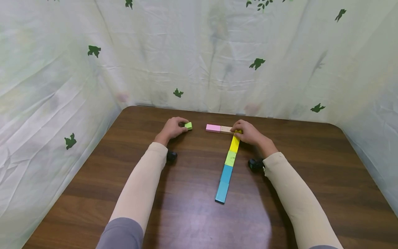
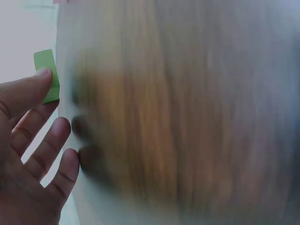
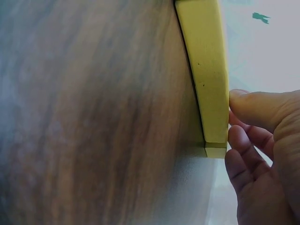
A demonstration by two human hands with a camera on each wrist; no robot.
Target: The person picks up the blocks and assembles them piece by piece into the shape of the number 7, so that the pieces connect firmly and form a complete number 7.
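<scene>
My left hand [image 1: 173, 129], at the far left part of the table, pinches a small light green block [image 1: 188, 126] between thumb and fingers. The left wrist view shows the thumb on the green block's [image 2: 45, 77] face, with the other fingers spread below. To the right, my right hand [image 1: 249, 133] is at the corner of a row of blocks, thumb and fingertips about the end of a yellow block [image 1: 234, 144]. That end is partly hidden by the fingers. A natural wood block [image 1: 226, 130] meets this corner, and a pink block [image 1: 213, 128] continues leftward from it.
Below the yellow block, a green block [image 1: 230, 158] and two blue blocks [image 1: 226, 174] carry the line towards me. All lie on a brown wooden table [image 1: 192, 221]. A pale curtain [image 1: 199, 55] with green leaf shapes hangs behind the table's far edge.
</scene>
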